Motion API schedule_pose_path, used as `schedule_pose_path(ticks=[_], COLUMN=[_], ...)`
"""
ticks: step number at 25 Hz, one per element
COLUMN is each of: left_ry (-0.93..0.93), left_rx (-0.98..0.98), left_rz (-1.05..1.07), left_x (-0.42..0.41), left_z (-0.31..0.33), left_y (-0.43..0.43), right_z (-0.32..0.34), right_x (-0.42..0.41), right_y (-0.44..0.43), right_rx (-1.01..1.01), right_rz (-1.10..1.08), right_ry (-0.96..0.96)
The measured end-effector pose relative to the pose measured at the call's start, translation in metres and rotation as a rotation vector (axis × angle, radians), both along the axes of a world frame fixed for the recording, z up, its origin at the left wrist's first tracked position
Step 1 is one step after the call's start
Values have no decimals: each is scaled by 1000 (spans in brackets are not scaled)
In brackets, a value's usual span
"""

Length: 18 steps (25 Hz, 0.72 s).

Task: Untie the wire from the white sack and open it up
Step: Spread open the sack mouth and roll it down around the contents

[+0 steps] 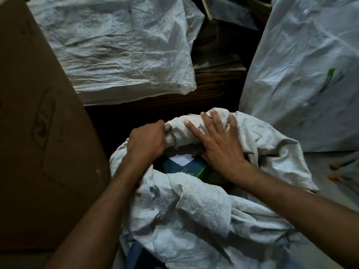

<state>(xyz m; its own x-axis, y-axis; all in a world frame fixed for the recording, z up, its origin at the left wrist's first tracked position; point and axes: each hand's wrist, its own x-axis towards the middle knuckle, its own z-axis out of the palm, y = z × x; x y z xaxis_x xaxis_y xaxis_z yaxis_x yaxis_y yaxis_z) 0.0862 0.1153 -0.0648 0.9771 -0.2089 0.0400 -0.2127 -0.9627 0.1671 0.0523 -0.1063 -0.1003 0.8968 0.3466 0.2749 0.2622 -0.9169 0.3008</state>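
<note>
Sacking is gaping already: the white sack (204, 206) is sitting on the floor between a cardboard box (38, 133) and another sack (303, 74), no wire showing. The left hand (147, 140) is gripping the far rim closed-fisted; the right hand (219, 144) is pressing it flat, fingers spread. Yanking risks tearing the frayed weave or spilling the teal carton (180, 167).

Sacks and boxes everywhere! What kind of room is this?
Probably a storeroom or warehouse corner. A big cardboard box stands on the left, flattened cardboard is stacked at the back, and more white sacks crowd around the open sack the hands are working on.
</note>
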Motion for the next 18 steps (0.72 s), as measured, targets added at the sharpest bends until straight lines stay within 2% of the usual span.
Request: schedule_pose_path(ticks=[3, 5, 7, 9, 10, 12, 14, 16, 18], left_ry=[236, 309, 205, 28, -6, -23, -83, -69, 19], left_rx=[-265, -315, -109, 95, 128, 208, 266, 256, 177], left_rz=[11, 24, 31, -114, -226, -388, -404, -391, -385], left_x=[6, 10, 12, 11, 12, 22, 44, 61, 70], left_z=[4, 6, 4, 8, 7, 1, -10, -19, -24], left_y=[19, 24, 13, -14, -30, -58, -74, -76, -72], right_z=[6, 21, 37, 49, 50, 46, 42, 35, 24], right_x=[32, 49, 62, 78, 86, 102, 111, 103, 70], right_y=[-6, -8, -17, -29, -35, -42, -43, -43, -43], right_rx=[-58, 49, 275, 588, 698, 791, 777, 614, 308], right_rz=[10, 37, 34, 32, 32, 4, -52, -105, -152], right_ry=[-85, 98, 438, 762, 889, 1021, 956, 643, 262])
